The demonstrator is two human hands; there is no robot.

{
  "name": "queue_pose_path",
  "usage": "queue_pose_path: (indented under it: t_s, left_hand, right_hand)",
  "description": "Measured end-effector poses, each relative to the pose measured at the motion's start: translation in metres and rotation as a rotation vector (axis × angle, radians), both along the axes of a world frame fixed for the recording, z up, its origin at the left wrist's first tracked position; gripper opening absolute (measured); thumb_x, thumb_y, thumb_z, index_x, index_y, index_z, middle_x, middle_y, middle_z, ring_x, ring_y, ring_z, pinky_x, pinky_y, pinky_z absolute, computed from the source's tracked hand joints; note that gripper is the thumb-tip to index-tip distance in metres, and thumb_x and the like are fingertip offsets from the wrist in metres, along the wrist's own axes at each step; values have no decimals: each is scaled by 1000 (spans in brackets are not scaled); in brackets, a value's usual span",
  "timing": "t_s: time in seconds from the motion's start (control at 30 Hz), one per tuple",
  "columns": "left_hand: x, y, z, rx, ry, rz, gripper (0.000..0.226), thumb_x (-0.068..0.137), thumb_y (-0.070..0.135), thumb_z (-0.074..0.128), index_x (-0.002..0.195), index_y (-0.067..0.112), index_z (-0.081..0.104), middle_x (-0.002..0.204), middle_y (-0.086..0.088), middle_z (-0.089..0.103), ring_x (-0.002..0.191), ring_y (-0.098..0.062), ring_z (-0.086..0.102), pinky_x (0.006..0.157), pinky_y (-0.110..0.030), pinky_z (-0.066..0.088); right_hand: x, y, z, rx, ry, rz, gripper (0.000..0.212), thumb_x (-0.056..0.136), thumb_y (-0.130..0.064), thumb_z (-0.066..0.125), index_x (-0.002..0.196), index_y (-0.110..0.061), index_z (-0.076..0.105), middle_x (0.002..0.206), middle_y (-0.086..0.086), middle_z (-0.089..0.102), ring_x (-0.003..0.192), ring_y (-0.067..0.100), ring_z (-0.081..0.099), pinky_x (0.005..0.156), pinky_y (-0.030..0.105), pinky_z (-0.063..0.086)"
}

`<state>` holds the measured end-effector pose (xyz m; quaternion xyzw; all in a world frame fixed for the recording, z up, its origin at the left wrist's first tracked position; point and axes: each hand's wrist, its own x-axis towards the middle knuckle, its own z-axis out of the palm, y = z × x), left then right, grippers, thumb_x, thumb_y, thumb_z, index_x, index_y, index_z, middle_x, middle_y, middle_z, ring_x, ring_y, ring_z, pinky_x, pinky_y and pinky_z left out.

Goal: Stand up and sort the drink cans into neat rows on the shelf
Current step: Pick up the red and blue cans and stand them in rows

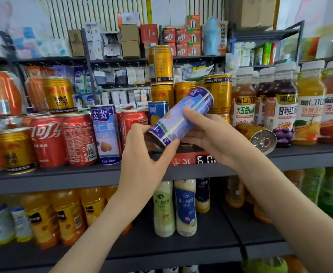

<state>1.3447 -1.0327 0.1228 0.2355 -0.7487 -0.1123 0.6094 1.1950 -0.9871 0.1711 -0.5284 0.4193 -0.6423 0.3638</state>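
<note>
A tall blue-and-white can (181, 117) is tilted in the air in front of the dark shelf (63, 174). My left hand (144, 154) grips its lower end, and my right hand (203, 133) holds its side from the right. On the shelf stand red cola cans (79, 138), gold cans (16, 150) and another blue-and-white can (107, 134). More gold cans (161, 64) are stacked behind. One gold can (257, 136) lies on its side at the right.
Juice bottles (280, 107) with white caps line the shelf's right end. Orange-drink bottles (67, 215) and pale bottles (185, 207) fill the lower shelf. A red price tag (189, 160) sits on the shelf edge. Boxes crowd the racks behind.
</note>
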Motion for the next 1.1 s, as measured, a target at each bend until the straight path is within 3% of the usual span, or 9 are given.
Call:
queue_pose_path:
  t_s: [0.13,0.23,0.3,0.37,0.5,0.67,0.9,1.1]
  left_hand:
    - [-7,-9,7,-26,-187,10,42,79,48,64,106,24,43,102,8,55,89,-2,53,71,-8,39]
    - [-8,-21,8,-143,-323,136,66,80,57,55,131,17,41,116,3,54,107,-11,48,86,-16,34]
    - [-6,-28,12,-192,-293,224,66,85,55,53,136,15,39,116,0,56,108,-16,48,91,-25,33]
    - [-4,-35,17,-247,-234,308,56,86,47,53,130,14,45,111,-1,58,103,-17,49,89,-24,25]
    - [-3,-46,20,-298,-209,410,45,85,39,55,123,15,51,112,0,60,105,-17,45,86,-23,15]
    - [-4,-52,17,-351,-205,475,42,82,37,56,119,17,55,112,0,59,109,-19,41,89,-36,21]
    - [-3,-55,13,-379,-259,492,39,81,38,56,115,18,59,112,2,60,112,-19,41,97,-41,21]
    - [-14,-47,7,-393,-285,439,40,82,40,50,115,19,58,111,3,61,114,-19,43,99,-43,20]
  right_hand:
    - [-9,-2,10,-95,27,-108,30,88,-21,62,115,-8,57,105,8,70,91,19,70,76,32,58]
    - [-26,-10,11,-111,300,-419,43,78,-27,73,116,-15,56,110,0,68,94,14,67,79,33,57]
    - [-35,-15,12,-107,598,-629,49,74,-34,76,115,-17,54,109,-9,64,95,7,62,75,22,53]
    - [-39,-17,12,-80,747,-712,49,75,-36,75,114,-17,53,103,-10,61,90,5,58,65,11,45]
    - [-35,-23,9,-87,877,-749,46,76,-39,74,109,-15,54,93,-9,59,85,8,59,70,20,49]
    - [-25,-29,8,-55,915,-727,42,75,-41,73,102,-19,50,89,-11,56,80,5,55,60,12,41]
    - [-21,-43,0,-4,883,-698,52,76,-42,73,114,-14,52,101,-5,61,83,5,55,64,15,45]
    - [-19,-29,-5,-27,889,-712,55,80,-41,69,125,-14,51,110,-2,63,88,4,54,63,9,41]
